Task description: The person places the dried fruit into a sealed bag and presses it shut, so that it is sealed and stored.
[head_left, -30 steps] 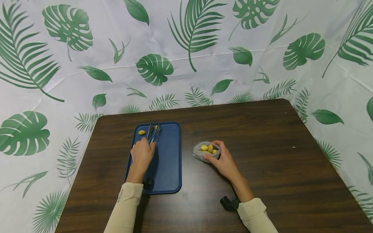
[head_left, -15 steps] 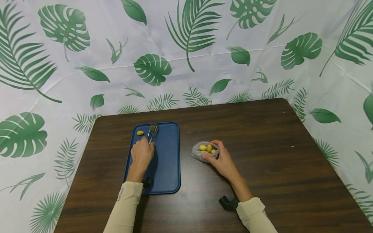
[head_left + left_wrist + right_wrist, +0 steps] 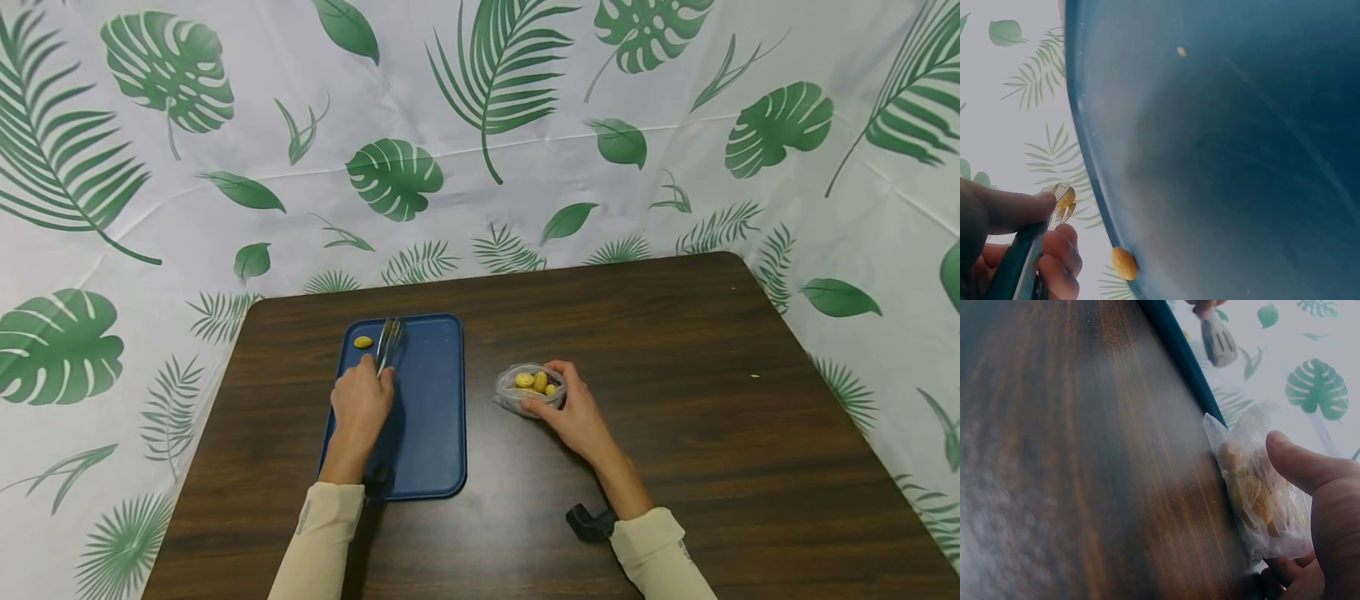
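My left hand grips a pair of metal tongs with slotted ends, held over the far left part of a blue tray. In the left wrist view, a small yellow oval piece shows between the tong ends. Another yellow oval piece lies on the tray near its far left corner, just left of the tongs. My right hand holds the rim of a clear plastic bag, thumb on the near side. Several yellow oval pieces sit inside the bag, which stands right of the tray.
Tray and bag are on a dark wooden table. Behind it hangs a white cloth with green leaves. A tiny yellow scrap lies on the table at the right. A black wrist device sits by the right cuff.
The tong ends have come together at the far yellow piece, and the left hand has drawn slightly back toward me. The right hand and bag stay in place.
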Demonstrator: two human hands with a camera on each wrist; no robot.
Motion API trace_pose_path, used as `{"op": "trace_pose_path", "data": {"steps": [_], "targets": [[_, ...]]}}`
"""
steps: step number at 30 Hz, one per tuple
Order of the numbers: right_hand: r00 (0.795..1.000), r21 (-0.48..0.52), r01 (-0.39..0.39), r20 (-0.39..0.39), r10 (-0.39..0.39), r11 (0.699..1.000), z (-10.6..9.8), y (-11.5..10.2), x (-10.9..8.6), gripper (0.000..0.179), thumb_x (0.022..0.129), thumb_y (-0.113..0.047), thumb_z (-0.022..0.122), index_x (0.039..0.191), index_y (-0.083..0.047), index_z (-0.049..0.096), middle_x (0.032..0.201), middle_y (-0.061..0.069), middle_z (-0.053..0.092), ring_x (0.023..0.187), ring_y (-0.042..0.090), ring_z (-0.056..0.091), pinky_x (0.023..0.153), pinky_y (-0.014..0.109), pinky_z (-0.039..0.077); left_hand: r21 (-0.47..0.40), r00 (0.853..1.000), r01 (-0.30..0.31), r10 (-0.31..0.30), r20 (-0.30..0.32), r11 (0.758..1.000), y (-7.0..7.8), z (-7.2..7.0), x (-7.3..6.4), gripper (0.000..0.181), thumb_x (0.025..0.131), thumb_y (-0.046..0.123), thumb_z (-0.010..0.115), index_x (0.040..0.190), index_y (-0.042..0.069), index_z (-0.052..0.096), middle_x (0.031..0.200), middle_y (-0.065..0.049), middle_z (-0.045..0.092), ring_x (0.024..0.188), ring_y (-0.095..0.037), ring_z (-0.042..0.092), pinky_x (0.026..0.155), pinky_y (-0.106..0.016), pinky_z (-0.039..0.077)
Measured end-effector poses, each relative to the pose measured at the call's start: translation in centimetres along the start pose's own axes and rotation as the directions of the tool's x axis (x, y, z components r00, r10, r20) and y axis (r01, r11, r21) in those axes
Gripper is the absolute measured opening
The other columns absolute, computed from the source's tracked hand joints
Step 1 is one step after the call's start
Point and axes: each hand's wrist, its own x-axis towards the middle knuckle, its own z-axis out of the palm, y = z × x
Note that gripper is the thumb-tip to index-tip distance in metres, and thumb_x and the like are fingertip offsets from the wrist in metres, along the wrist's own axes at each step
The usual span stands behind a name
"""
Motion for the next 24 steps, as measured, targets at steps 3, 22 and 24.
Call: {"op": "trace_pose_path", "data": {"steps": [3,22,24], "targets": [[1.000,0.002,-0.004,0.001,0.004,1.000,0.0,0.0,0.0,0.077,0.087,-0.051,0.080,0.145,-0.018,0.042,0.138,0.014,0.058,0.120,0.034,0.056,0.102,0.057,0.043,-0.021,0.999,-0.011,0.011,-0.034,1.000,0.0,-0.4,-0.4,0.032,0.102,0.029,0.063,0.098,-0.003,0.062,0.073,-0.017,0.060,0.062,-0.033,0.059,0.058,-0.048,0.046],[1.000,0.000,-0.008,0.003,0.008,1.000,0.1,0.0,0.0,0.077,0.087,-0.052,0.080,0.144,-0.018,0.042,0.139,0.013,0.058,0.121,0.034,0.056,0.104,0.057,0.042,-0.087,0.984,-0.083,0.068,-0.162,0.993,0.9,-1.7,-2.4,0.030,0.100,0.026,0.066,0.108,-0.003,0.065,0.078,-0.022,0.068,0.065,-0.040,0.063,0.060,-0.055,0.048],[1.000,-0.002,-0.007,0.001,0.007,1.000,0.1,0.0,0.0,0.077,0.087,-0.052,0.080,0.144,-0.018,0.042,0.139,0.013,0.058,0.121,0.034,0.056,0.103,0.057,0.042,-0.086,0.984,-0.088,0.073,-0.164,0.992,1.0,-1.8,-2.6,0.030,0.099,0.026,0.067,0.109,-0.002,0.066,0.078,-0.021,0.068,0.063,-0.038,0.062,0.059,-0.054,0.047]]}}
